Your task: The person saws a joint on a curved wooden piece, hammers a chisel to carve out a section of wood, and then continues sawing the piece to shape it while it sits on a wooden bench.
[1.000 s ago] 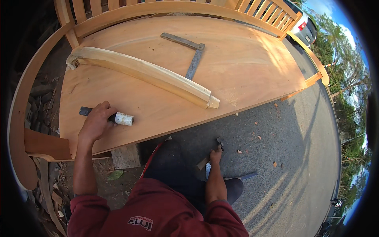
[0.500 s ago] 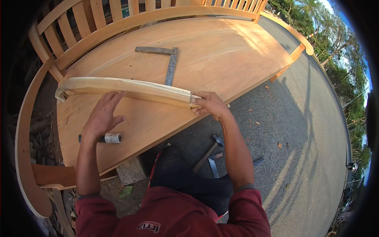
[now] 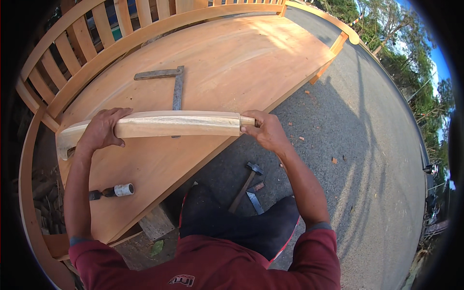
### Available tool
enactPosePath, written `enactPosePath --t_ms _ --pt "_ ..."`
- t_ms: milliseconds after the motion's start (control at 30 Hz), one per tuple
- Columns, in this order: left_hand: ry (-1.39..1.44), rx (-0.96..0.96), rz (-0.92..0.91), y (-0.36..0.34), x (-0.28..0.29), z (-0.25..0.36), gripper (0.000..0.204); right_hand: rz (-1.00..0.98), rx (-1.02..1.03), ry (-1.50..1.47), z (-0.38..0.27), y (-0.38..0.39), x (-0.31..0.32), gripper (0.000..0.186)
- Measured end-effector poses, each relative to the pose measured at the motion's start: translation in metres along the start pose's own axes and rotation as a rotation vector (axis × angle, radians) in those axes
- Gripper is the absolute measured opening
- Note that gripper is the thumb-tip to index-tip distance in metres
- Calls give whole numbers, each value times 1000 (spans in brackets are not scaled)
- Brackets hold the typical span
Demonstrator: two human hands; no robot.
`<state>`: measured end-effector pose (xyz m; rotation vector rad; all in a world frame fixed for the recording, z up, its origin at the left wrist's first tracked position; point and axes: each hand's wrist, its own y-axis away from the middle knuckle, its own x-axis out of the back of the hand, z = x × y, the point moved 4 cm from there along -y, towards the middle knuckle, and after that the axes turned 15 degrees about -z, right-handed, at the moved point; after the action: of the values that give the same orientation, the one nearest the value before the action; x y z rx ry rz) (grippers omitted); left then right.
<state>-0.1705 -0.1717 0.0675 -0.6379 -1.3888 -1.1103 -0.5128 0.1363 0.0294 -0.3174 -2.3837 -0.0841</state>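
A long, pale wooden armrest-like piece lies across the front of the bench seat, its right end reaching past the seat's edge. My left hand is wrapped over it toward its curved left end. At the right end, the fingers of my right hand close round the narrow tenon. Just behind the piece is a metal try square, its blade partly under the wood. A chisel with a pale capped handle rests on the seat near my left forearm.
Slatted backrest rises along the far left, with a curved armrest at the near left. On the pavement by my knees lie a hammer and a bladed metal tool. A wooden block stands under the seat's front edge.
My left hand has moved from hovering near the piece to gripping it. The piece has been turned so a broad pale face shows. The whole view has shifted, and the right hand keeps its hold.
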Motion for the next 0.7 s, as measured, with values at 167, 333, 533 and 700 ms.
enactPosePath --t_ms 167,333,533,700 --pt "-146 14 -64 -5 2 29 113 196 145 150 29 21 -7 37" --pt "-406 -67 227 9 -23 18 109 349 320 222 40 19 -18 32" --pt "-427 -163 376 34 -45 21 83 472 440 361 41 22 -31 24" --pt "-274 -76 199 41 -52 34 80 537 590 550 37 17 -26 25"
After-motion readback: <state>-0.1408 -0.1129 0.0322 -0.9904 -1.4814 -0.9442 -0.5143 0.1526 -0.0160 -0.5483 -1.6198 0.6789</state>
